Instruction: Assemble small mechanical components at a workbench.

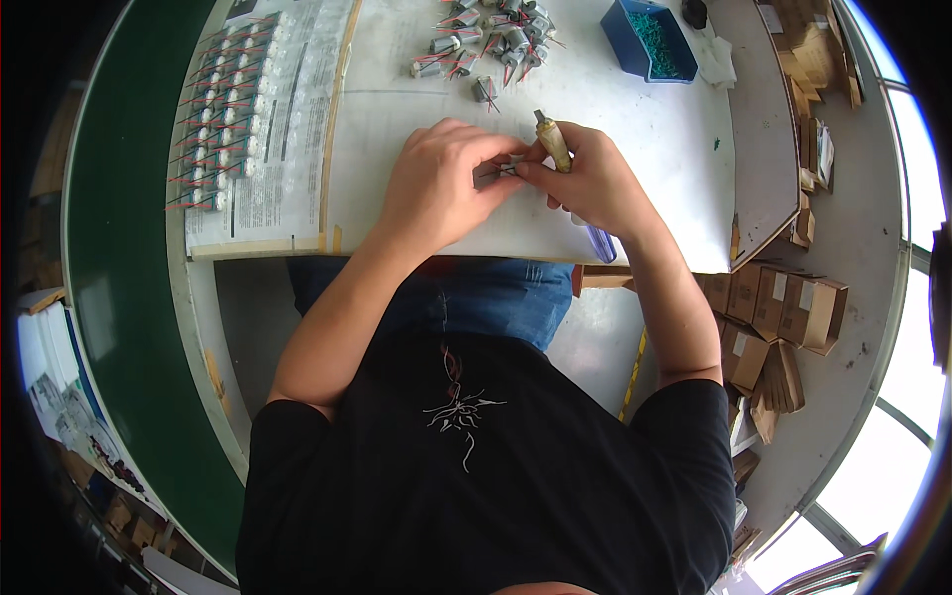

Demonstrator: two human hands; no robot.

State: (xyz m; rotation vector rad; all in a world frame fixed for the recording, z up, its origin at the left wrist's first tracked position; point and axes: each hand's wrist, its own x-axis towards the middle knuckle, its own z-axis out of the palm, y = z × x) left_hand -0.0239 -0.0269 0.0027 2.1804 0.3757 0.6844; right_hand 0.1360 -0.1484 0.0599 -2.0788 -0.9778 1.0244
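My left hand (444, 178) is closed around a small grey motor (486, 177), mostly hidden by the fingers, with thin wires showing at its right end. My right hand (593, 180) meets it there, thumb and fingertips pinched close to those wires. Tucked in the same right hand is a tool with a worn yellowish handle (552, 144), its short metal end pointing up and away from me. Below the right wrist a blue-purple object (601, 244) lies at the table's front edge, partly covered. One loose motor (485, 90) sits just beyond my hands.
A pile of motors (516, 40) with red and dark wires lies at the far middle. Several more stand in rows (223, 119) on printed paper (288, 149) at the left. A blue bin (625, 45) with small green pieces is far right, beside white tissue (718, 64).
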